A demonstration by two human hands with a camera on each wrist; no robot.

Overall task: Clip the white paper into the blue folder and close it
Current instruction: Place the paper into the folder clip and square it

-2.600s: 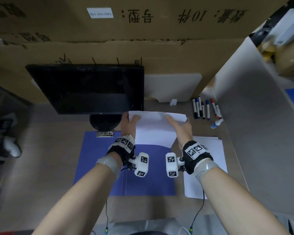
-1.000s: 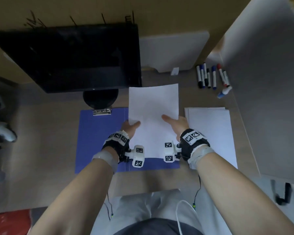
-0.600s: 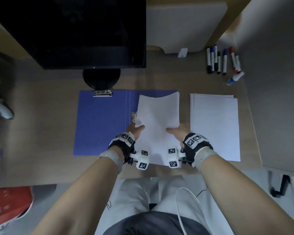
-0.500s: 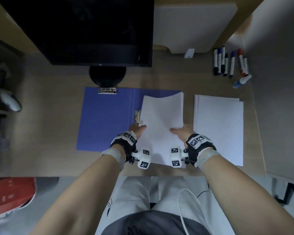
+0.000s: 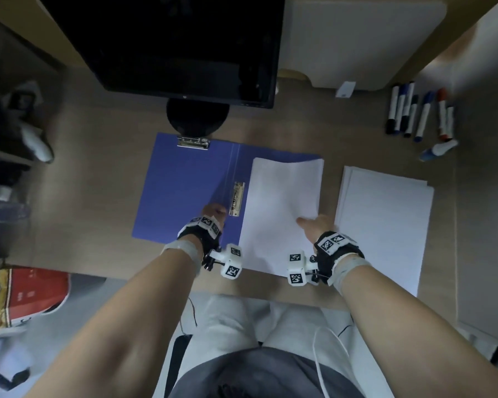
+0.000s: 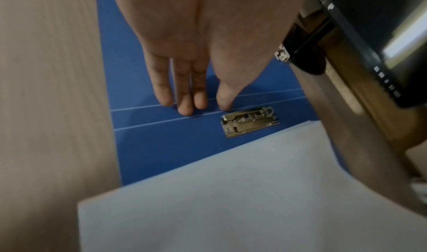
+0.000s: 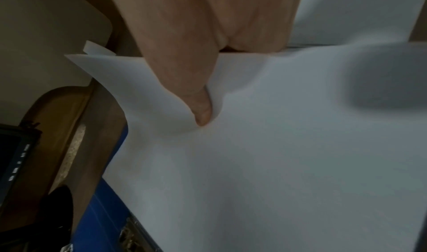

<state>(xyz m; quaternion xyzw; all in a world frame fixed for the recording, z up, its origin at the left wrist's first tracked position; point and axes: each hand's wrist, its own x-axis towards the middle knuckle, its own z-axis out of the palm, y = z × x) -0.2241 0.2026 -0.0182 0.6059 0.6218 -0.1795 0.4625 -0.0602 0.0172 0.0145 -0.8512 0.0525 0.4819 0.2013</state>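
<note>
The blue folder (image 5: 184, 191) lies open on the desk, with one metal clip (image 5: 192, 142) at its top edge and a second clip (image 5: 237, 198) beside the spine. A white paper (image 5: 282, 208) covers the folder's right half, slightly bowed. My right hand (image 5: 314, 225) pinches its right edge, thumb (image 7: 201, 109) on top; the fingers beneath are hidden. My left hand (image 5: 214, 212) is off the paper. Its straight fingertips (image 6: 184, 108) rest on the folder's spine lines, just left of the side clip (image 6: 249, 121) and the paper (image 6: 231, 192).
A stack of white sheets (image 5: 383, 225) lies right of the folder. Several markers (image 5: 420, 113) lie at the far right, by a grey partition (image 5: 486, 196). A black monitor (image 5: 184, 38) on its round stand (image 5: 197, 116) is just behind the folder.
My left hand has let go of the paper's left edge and moved left onto the folder's spine. The paper has come down toward me, onto the folder's right half.
</note>
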